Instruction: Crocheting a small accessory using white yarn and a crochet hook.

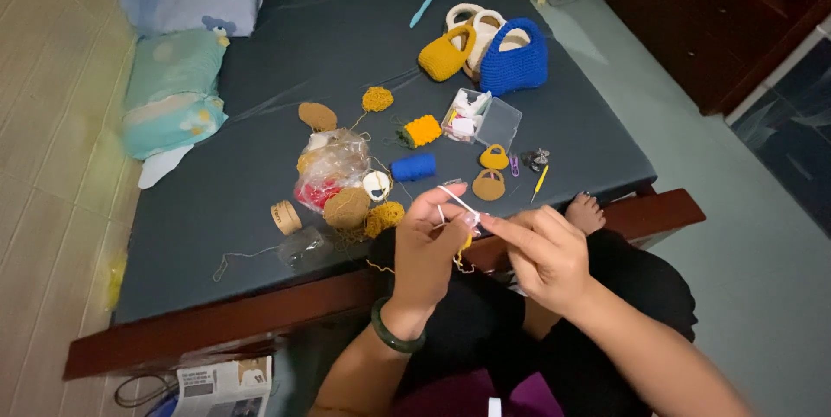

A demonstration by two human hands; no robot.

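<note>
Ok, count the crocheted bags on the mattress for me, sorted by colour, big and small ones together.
Blue bag: 1
Yellow bags, one large and one small: 2
Cream bags, partly hidden behind the others: 2
Tan small bag: 1
Total: 6

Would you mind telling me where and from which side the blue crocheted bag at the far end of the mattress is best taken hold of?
Probably by its handle loop. The blue crocheted bag stands upright on the mattress, its pale-lined handle arching up at the top. Come from above or from its right: the yellow bag and a cream bag crowd its left side.
</note>
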